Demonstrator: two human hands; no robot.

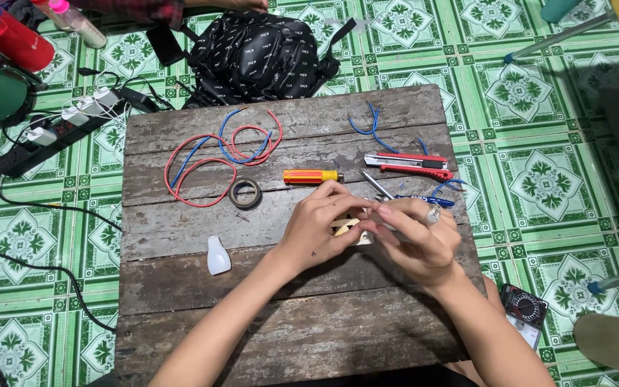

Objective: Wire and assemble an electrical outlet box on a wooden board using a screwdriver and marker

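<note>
Forearms: both rise from the bottom edge over bare planks of the wooden table (180, 337).
Left hand (320, 222): fingers curled around a small pale part (345, 227), pinching it mid-table.
Right hand (413, 233): ringed, fingers closed on the same part from the other side.
Hidden: most of the part lies behind the fingers; its kind is unclear.
Open room: bare wood left of the hands, save a small white bottle (218, 256).
Beyond: tape roll (245, 193), orange screwdriver (312, 176), red utility knife (410, 164), coiled red and blue wires (216, 154).
Far edge: black backpack (256, 54) on green tiles.
</note>
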